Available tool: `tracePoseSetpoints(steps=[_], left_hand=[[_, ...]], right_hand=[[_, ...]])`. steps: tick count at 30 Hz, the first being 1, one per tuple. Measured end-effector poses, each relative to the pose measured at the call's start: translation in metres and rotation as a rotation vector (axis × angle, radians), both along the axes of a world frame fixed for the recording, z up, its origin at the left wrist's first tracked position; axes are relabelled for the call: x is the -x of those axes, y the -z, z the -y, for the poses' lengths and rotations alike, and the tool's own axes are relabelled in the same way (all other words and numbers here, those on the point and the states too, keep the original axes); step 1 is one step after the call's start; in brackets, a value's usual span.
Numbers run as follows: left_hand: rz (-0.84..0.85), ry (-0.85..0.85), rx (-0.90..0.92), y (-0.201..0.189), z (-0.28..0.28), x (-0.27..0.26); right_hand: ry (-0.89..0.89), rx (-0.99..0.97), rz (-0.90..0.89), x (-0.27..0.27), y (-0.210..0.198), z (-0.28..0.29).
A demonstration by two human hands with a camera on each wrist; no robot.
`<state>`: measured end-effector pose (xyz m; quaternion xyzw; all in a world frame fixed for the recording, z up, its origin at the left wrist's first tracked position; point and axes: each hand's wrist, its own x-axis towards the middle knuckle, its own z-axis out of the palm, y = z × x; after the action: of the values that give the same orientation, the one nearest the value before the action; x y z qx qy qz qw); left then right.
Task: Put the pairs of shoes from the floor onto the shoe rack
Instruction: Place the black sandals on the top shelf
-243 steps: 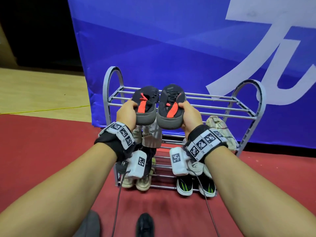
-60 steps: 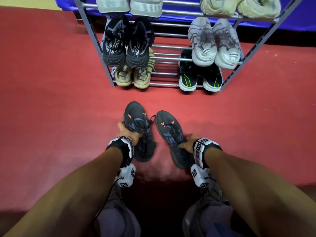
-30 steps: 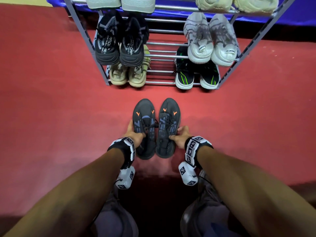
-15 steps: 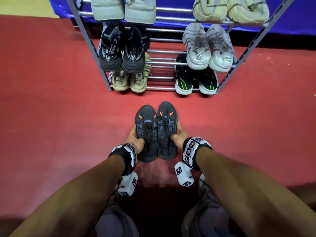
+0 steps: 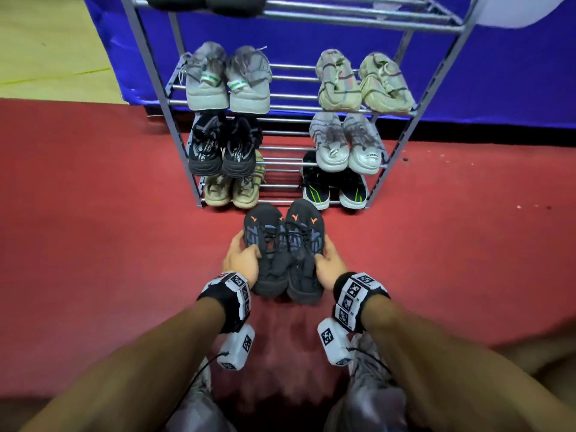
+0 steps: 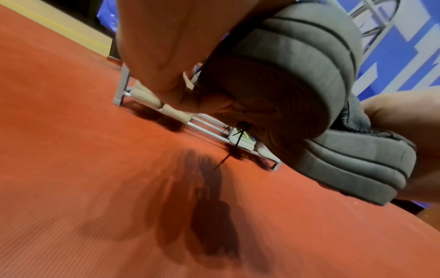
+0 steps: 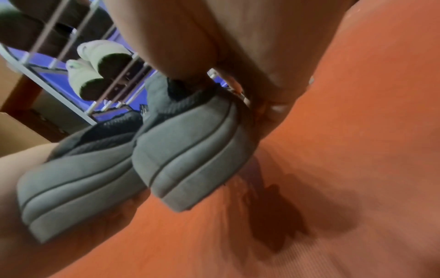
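Note:
I hold a pair of dark grey sneakers with orange marks side by side, lifted off the red floor in front of the shoe rack (image 5: 184, 141). My left hand (image 5: 241, 258) grips the left sneaker (image 5: 265, 244) around its heel end, thumb on top. My right hand (image 5: 328, 265) grips the right sneaker (image 5: 304, 241) the same way. The left wrist view shows the left sneaker's grey sole (image 6: 297, 79) above the floor with a lace dangling. The right wrist view shows both heels (image 7: 188, 150) raised over their shadow.
The grey metal rack holds several pairs: grey (image 5: 227, 82) and beige (image 5: 363, 82) on one shelf, black (image 5: 224, 148) and white (image 5: 346, 141) below, tan (image 5: 230, 191) and black-green (image 5: 335, 190) at the bottom. Dark shoes (image 5: 205, 3) sit top left. A blue banner (image 5: 514, 73) hangs behind.
The two sneakers were brought together on the floor, then lifted and carried forward toward the rack. My view has tilted up, so more shelves show.

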<state>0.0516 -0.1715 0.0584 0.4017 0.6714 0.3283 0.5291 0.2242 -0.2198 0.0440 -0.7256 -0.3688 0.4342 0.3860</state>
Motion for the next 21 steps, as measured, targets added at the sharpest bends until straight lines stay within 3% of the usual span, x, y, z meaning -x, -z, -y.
tracePoseSetpoints(steps=[10, 21], left_hand=[[0.103, -0.006, -0.309, -0.107, 0.002, -0.030], [0.136, 0.033, -0.600, -0.253, -0.039, -0.059]], right_hand=[[0.229, -0.273, 0.042, -0.028, -0.089, 0.004], [0.278, -0.531, 0.128, -0.049, -0.237, -0.036]])
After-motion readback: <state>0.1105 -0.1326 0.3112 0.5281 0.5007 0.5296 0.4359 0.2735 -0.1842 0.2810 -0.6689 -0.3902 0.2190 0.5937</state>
